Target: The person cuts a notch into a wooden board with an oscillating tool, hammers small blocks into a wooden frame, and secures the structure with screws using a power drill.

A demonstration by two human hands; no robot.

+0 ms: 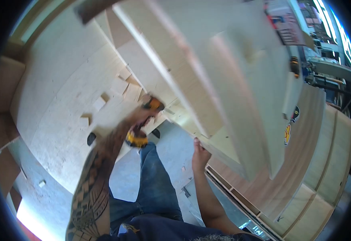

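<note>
My left hand [140, 117], at the end of a tattooed forearm, is wrapped round the grip of a yellow-and-black cordless drill [154, 104]. The drill points right, toward the lower board of a plywood frame [177, 114], where a patch of light falls. Whether its tip touches the wood is too blurred to tell. My right hand [200, 156] is closed on the near edge of that frame, thumb up against the edge and fingers partly hidden. The frame's upright panels [231, 92] rise on the right, smeared by motion.
Several small wood offcuts [120, 85] lie on a large plywood sheet [63, 100] at left. A brown wood-grain panel [279, 176] and pale framed panels [324, 160] stand at right. Another drill [294, 66] sits at upper right. A dark metal piece [186, 192] lies on the floor.
</note>
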